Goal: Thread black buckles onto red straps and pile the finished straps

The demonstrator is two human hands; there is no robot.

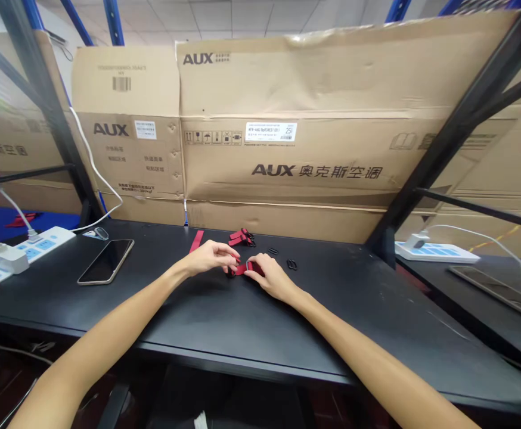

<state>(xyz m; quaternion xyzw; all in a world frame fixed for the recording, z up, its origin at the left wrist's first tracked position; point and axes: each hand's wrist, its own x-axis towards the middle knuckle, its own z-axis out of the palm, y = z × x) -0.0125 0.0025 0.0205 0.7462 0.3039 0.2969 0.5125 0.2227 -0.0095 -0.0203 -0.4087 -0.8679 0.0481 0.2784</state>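
One red strap (pixel 241 270) between both hands (pixel 270 277) (pixel 209 257), carton cardboard (pixel 314 143) behind

The red strap (pixel 241 269) looks like woven cloth, matt. The black buckles (pixel 291 264) are smooth; plastic or metal, I cannot tell. The tabletop (pixel 225 328) is smooth with a faint sheen. The phone (pixel 106 262) has a glossy glass screen, the cardboard (pixel 323 122) is matt paper, the power strip (pixel 48 243) smooth plastic, the frame post (pixel 448 131) painted metal.

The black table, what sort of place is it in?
Probably a small workshop: the black table has red straps and small black buckles on it, and cardboard sheets stand behind.
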